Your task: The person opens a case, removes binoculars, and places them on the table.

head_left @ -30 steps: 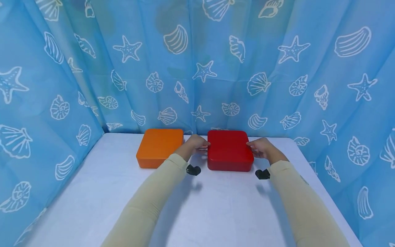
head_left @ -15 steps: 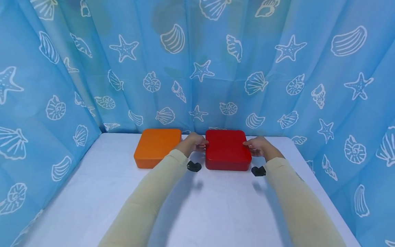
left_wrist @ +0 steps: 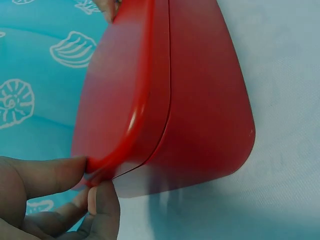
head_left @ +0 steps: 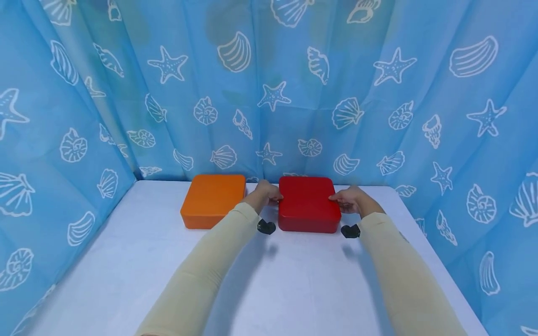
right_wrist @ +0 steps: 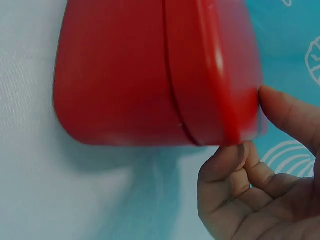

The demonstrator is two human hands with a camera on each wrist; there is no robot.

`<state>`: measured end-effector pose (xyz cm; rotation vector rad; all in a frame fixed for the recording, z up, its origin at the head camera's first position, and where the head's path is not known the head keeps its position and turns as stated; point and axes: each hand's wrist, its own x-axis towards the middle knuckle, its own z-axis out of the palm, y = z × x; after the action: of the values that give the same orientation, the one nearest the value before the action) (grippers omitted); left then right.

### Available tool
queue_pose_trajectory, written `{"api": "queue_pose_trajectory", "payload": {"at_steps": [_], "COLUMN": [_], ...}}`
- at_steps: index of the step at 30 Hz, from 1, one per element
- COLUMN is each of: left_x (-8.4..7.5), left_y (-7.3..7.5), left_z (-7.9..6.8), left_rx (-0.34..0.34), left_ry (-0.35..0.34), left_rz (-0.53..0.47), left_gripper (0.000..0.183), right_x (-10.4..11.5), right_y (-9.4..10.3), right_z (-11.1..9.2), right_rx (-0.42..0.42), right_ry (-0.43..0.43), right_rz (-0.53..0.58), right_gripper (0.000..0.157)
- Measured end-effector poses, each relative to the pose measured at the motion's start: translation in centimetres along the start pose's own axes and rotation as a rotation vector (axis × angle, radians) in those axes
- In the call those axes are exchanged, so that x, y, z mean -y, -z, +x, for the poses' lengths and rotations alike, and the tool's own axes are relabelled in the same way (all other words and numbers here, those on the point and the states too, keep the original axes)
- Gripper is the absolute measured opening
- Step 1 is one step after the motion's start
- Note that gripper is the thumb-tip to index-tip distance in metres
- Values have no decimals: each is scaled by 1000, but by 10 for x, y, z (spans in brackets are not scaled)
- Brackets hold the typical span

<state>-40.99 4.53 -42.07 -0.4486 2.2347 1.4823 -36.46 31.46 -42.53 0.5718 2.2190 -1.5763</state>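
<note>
A red square box (head_left: 308, 205) with rounded corners sits at the back of the white table, its lid (left_wrist: 112, 90) on top. My left hand (head_left: 267, 193) pinches the lid's left edge, thumb on top and fingers below the rim, as the left wrist view shows. On the opposite side my right hand (head_left: 354, 199) pinches the lid's right edge in the same way, the other fingers (right_wrist: 225, 180) curled under. A dark seam runs between lid and base, looking wider in the right wrist view than in the left. The box's inside is hidden.
An orange box (head_left: 214, 198) of similar shape stands to the left, partly behind my left forearm. Blue curtains (head_left: 294, 116) with white shells and starfish close off the back and both sides of the white table (head_left: 294, 280).
The head view has shifted slightly, so everything appears a little further left. Both hands keep their hold on the lid's sides, the right thumb reaching slightly further over the top.
</note>
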Motion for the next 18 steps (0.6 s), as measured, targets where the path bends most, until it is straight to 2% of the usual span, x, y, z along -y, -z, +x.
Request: {"api": "queue_pose_trajectory", "payload": {"at_steps": [12,18], "left_x": [2,1], "left_y": [1,-3], "left_z": [3,7], "left_rx": [6,12], "left_ry": [2,28], "left_rz": [-19,-22], "left_gripper": [43,41], "right_x": [-6,-9], "right_y": [8,12], "right_z": [11,14], "right_rx": [48,64], "right_ry": [17,35], "right_rz": [-27,-26], "right_gripper": [78,77]}}
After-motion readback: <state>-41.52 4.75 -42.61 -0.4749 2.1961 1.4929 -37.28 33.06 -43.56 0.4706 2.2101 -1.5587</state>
